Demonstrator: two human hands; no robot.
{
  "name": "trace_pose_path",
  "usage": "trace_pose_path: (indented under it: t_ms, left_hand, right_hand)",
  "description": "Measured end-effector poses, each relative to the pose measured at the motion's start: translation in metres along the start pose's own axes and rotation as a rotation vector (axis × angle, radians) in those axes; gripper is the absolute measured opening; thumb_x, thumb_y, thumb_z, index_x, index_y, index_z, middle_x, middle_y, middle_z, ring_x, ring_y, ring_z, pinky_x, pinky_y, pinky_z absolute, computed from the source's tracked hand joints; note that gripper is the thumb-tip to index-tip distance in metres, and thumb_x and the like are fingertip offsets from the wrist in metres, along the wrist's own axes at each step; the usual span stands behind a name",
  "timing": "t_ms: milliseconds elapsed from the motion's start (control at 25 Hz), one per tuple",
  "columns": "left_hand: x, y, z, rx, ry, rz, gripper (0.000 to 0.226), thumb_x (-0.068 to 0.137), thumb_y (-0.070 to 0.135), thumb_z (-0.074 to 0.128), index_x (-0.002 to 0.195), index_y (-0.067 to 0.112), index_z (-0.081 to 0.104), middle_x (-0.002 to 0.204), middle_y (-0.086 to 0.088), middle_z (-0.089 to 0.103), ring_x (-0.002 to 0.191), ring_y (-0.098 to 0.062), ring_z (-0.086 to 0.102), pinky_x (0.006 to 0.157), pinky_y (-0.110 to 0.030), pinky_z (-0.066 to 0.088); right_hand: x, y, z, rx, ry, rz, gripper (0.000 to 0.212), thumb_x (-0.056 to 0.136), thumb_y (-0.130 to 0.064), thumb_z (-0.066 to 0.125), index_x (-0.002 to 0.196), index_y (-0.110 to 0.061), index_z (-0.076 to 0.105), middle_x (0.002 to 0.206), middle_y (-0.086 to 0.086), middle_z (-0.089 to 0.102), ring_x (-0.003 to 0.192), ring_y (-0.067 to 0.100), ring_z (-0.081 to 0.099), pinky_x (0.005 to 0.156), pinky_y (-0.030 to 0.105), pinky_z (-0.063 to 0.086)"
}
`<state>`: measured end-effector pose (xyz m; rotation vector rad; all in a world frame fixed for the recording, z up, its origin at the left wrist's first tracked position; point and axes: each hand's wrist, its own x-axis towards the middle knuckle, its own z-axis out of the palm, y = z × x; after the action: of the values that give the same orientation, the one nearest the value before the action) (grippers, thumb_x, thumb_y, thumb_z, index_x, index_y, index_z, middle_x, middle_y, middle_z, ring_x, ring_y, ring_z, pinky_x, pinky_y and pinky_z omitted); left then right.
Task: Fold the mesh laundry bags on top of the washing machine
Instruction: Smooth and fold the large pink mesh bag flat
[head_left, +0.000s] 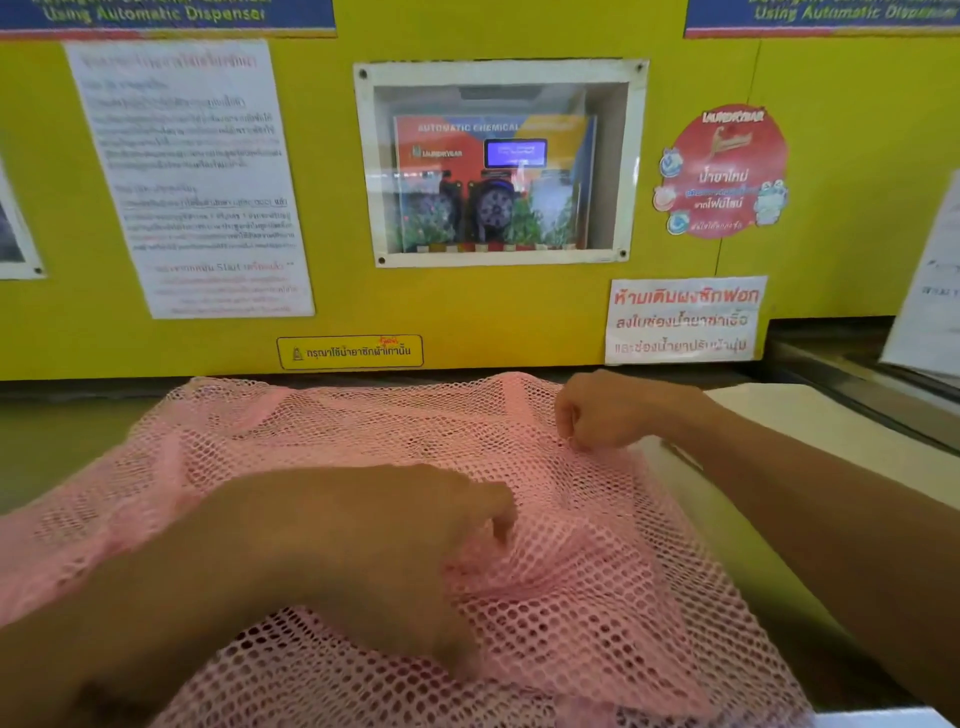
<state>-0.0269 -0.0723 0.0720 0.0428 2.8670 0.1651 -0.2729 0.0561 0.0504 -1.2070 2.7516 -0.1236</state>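
A pink mesh laundry bag (311, 431) lies spread over the top of the washing machine (779, 415), rumpled in the middle. My left hand (374, 540) rests on the mesh near its centre, fingers curled down and pinching a bunched fold. My right hand (602, 410) sits at the bag's far right edge, fingers closed on the mesh there. Both forearms reach in from the bottom corners.
A yellow wall panel (467, 322) rises right behind the machine, with a windowed chemical dispenser (498, 166), paper notices (192, 176) and stickers (685, 319). A white surface edge (789, 545) runs along the right of the bag.
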Motion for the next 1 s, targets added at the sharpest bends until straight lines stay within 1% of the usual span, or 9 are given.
trace_pose_path:
  t_ms: [80,240,360,400,480,600,760,920,1000]
  left_hand:
    - [0.006,-0.003,0.005,0.008,-0.027,-0.026,0.084,0.066,0.057,0.077,0.130,0.057,0.022,0.133,0.023,0.042,0.120,-0.010,0.047,0.100,-0.042,0.044]
    - [0.011,-0.015,0.008,-0.020,0.031,-0.041,0.078,0.083,0.050,0.065,0.144,0.049,0.017,0.139,0.012,0.032,0.132,-0.016,0.037,0.110,-0.046,0.037]
    - [0.001,-0.007,0.016,-0.033,0.177,-0.104,0.099,0.082,0.045,0.069,0.143,0.056,-0.008,0.144,0.021,0.011,0.137,-0.014,0.021,0.116,-0.046,0.025]
    - [-0.003,-0.002,0.018,0.005,0.284,-0.109,0.100,0.079,0.042,0.071,0.141,0.057,-0.006,0.141,0.020,0.011,0.133,-0.012,0.020,0.115,-0.043,0.026]
    - [-0.012,0.012,0.028,0.104,0.470,-0.083,0.075,0.078,0.038,0.071,0.131,0.053,0.020,0.127,0.018,0.022,0.118,-0.005,0.026,0.103,-0.030,0.029]
    - [-0.013,0.037,0.044,-0.005,0.443,-0.073,0.030,0.083,0.044,0.062,0.111,0.042,0.054,0.104,0.020,0.043,0.097,-0.002,0.044,0.088,-0.027,0.040]
    - [-0.010,0.051,0.057,-0.128,0.476,-0.179,0.018,0.082,0.026,0.059,0.096,0.030,0.070,0.098,0.011,0.060,0.090,-0.007,0.057,0.084,-0.035,0.049]
    - [-0.037,0.069,0.036,-0.232,0.569,-0.341,0.016,0.089,0.019,0.060,0.076,0.028,0.065,0.074,0.013,0.064,0.073,-0.004,0.058,0.073,-0.028,0.049]
    - [-0.056,0.083,0.022,-0.433,0.495,-0.365,0.014,0.088,0.016,0.065,0.077,0.023,0.069,0.070,0.012,0.067,0.069,-0.003,0.058,0.071,-0.026,0.047]
  right_hand:
    - [0.008,0.003,-0.013,-0.026,0.076,-0.001,0.016,0.083,-0.007,0.056,0.090,-0.011,0.071,0.095,0.005,0.069,0.086,0.019,0.063,0.076,0.040,0.055]
    - [0.025,0.013,-0.037,-0.060,0.420,0.013,0.008,0.078,-0.011,0.060,0.080,-0.017,0.065,0.090,0.006,0.065,0.082,0.027,0.061,0.071,0.039,0.053]
    - [0.042,0.025,-0.032,-0.170,0.348,0.030,0.005,0.081,-0.015,0.058,0.086,-0.014,0.058,0.088,0.009,0.058,0.080,0.030,0.057,0.067,0.037,0.047]
    - [0.048,0.030,-0.027,-0.231,0.310,0.032,0.005,0.083,-0.017,0.056,0.087,-0.014,0.056,0.088,0.009,0.056,0.079,0.030,0.056,0.068,0.037,0.045]
    - [0.061,0.042,-0.017,-0.321,0.329,0.037,0.007,0.085,-0.021,0.055,0.087,-0.016,0.051,0.086,0.006,0.051,0.079,0.028,0.053,0.068,0.037,0.044]
    - [0.080,0.055,-0.010,-0.301,0.308,-0.021,0.011,0.084,-0.022,0.057,0.078,-0.013,0.053,0.080,0.005,0.053,0.071,0.023,0.054,0.062,0.036,0.047]
    - [0.088,0.056,-0.010,-0.328,0.128,-0.165,0.017,0.084,-0.021,0.059,0.084,-0.006,0.068,0.080,0.009,0.063,0.065,0.020,0.056,0.054,0.029,0.043]
    - [0.091,0.057,-0.026,-0.311,0.397,-0.227,0.015,0.088,-0.029,0.060,0.089,-0.015,0.056,0.090,0.006,0.058,0.086,0.028,0.061,0.066,0.033,0.043]
    - [0.090,0.058,-0.021,-0.316,0.493,-0.198,0.016,0.087,-0.029,0.062,0.091,-0.014,0.058,0.094,0.008,0.062,0.089,0.030,0.063,0.066,0.034,0.044]
